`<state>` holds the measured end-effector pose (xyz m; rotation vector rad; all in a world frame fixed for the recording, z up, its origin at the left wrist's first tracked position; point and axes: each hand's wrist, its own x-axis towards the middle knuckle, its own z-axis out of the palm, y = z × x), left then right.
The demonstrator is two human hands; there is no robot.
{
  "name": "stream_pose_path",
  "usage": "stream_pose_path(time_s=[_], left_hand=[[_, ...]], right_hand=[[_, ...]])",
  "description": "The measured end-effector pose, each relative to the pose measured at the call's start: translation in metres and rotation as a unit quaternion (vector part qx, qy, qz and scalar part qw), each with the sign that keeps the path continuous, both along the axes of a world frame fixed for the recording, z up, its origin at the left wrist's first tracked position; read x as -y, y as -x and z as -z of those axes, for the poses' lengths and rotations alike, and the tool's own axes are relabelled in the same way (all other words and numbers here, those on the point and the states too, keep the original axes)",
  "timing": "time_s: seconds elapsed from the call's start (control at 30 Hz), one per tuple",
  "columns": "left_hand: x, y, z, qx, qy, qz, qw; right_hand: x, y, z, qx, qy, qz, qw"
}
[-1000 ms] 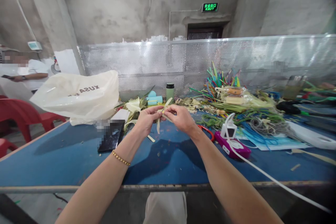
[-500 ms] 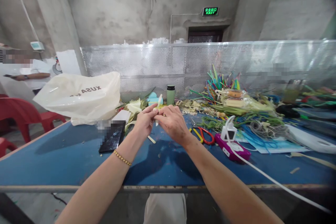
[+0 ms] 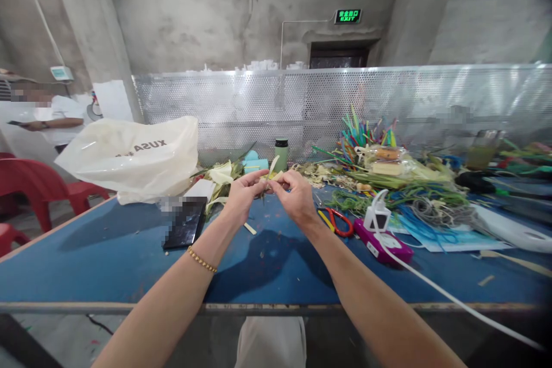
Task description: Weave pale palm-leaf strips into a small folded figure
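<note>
A pale green-white leaf strip (image 3: 274, 165) stands up between my hands, above the middle of the blue table. My left hand (image 3: 242, 195) pinches it low down, with thumb and forefinger closed. From the other side, my right hand (image 3: 296, 196) grips the same piece between thumb and bent fingers. The fingertips nearly meet and hide the lower part of the strip. Beyond them stands a green bottle (image 3: 281, 156) with a black lid. A short pale offcut (image 3: 250, 229) lies on the table below my left hand.
To the left are a white plastic bag (image 3: 138, 155) and a dark tablet (image 3: 185, 227). Red-handled scissors (image 3: 342, 223), a purple power strip (image 3: 394, 246) with a white cable, and heaps of green cords (image 3: 414, 198) lie right. A person (image 3: 56, 115) stands far left.
My hands have shifted slightly right, and the fingers of my right hand have curled more around the strip. The strip's upper end now leans further right.
</note>
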<state>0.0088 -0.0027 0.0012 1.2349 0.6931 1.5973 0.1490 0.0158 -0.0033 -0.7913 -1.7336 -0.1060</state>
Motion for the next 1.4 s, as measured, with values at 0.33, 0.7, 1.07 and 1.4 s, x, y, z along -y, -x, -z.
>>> stream_pose_path(time_s=[0.33, 0.7, 1.07, 1.4], left_hand=[[0.001, 0.010, -0.005, -0.101, -0.028, 0.024, 0.994], [0.002, 0.010, -0.006, -0.132, -0.044, -0.012, 0.990], [0.008, 0.003, -0.010, -0.134, -0.051, -0.020, 0.989], [-0.007, 0.014, -0.003, -0.095, -0.042, -0.012, 0.995]], right_hand=[[0.002, -0.002, -0.005, -0.065, 0.143, -0.120, 0.980], [0.001, 0.003, -0.002, -0.065, 0.149, -0.093, 0.982], [-0.004, 0.001, 0.000, -0.098, 0.175, -0.094, 0.975], [-0.002, -0.007, -0.006, -0.116, 0.244, -0.191, 0.944]])
